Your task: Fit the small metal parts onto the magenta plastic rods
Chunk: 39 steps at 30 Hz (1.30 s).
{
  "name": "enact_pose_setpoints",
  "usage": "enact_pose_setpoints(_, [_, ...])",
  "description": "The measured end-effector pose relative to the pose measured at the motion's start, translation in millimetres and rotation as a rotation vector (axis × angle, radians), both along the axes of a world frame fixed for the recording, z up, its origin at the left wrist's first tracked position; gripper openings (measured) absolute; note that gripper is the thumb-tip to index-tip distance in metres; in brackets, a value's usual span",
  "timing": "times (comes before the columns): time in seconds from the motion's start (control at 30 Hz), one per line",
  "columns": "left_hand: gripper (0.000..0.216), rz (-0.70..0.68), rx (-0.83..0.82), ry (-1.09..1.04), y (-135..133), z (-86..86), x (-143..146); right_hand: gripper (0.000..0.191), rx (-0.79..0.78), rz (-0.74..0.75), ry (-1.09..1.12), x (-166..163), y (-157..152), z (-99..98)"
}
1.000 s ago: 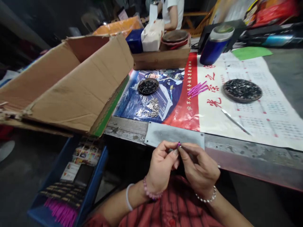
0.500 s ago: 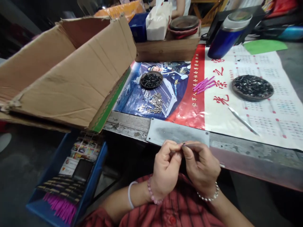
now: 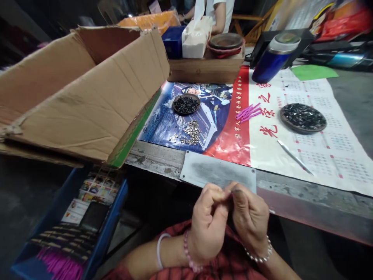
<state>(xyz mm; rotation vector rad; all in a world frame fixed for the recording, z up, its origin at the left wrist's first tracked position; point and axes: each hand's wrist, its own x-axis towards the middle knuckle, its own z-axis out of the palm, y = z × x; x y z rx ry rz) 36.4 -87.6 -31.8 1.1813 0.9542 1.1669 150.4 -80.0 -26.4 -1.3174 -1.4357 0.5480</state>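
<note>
Pressing fingertips together at lower centre of the frame, the left hand [image 3: 208,221] and right hand [image 3: 251,217] meet near the gray plate [image 3: 217,171]; any piece pinched between them is hidden, so its progress cannot be told. Metal pieces [image 3: 192,133], black pieces [image 3: 186,104] and pink strips [image 3: 248,112] lie loose mid-counter [image 3: 154,158], apparently left to work through. More pink strips [image 3: 62,265] fill the blue bin [image 3: 116,204] at lower left, finished or not being unclear.

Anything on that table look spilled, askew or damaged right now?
The small silvery beads lie loose on the poster, a few apart from the heap, possibly spilled, since the black pieces sit in dishes. The cardboard box also looks frayed at its lower left corner.
</note>
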Motion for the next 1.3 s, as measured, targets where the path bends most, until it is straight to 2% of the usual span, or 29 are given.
enact_pose_setpoints(0.1, [0.02, -0.002, 0.04, 0.028, 1, 2.0, -2, 0.035, 0.024, 0.017, -0.027, 0, -1, 3.4])
enact_pose_setpoints(0.23, [0.021, 0.015, 0.046, 0.055, 2, -0.2, -3, 0.024, 0.074, -0.049, -0.158, -2, -1, 0.5])
enact_pose_setpoints(0.33, [0.021, 0.048, 0.034, 0.039, 3, -3.3, -3, 0.014, 0.072, -0.092, -0.222, -5, -1, -1.6])
enact_pose_setpoints(0.5, [0.022, 0.074, 0.034, -0.018, 6, -3.3, -4, 0.008, 0.081, -0.076, -0.237, -6, -6, 3.5])
enact_pose_setpoints(0.73, [0.019, 0.05, 0.017, -0.082, 8, -8.7, -3, 0.012, 0.06, -0.14, -0.088, -14, -8, 0.7])
enact_pose_setpoints(0.87, [0.015, 0.067, 0.061, -0.11, 12, -15.5, -1, 0.01, 0.09, -0.172, -0.106, -20, -5, -9.7])
enact_pose_setpoints(1.07, [0.013, 0.079, 0.012, -0.109, 14, -18.9, -3, 0.013, 0.026, -0.133, -0.129, -20, -2, -17.0])
enact_pose_setpoints(1.3, [0.015, 0.093, 0.07, -0.089, 11, -21.5, -7, 0.016, -0.018, -0.091, -0.154, -21, -2, -4.7])
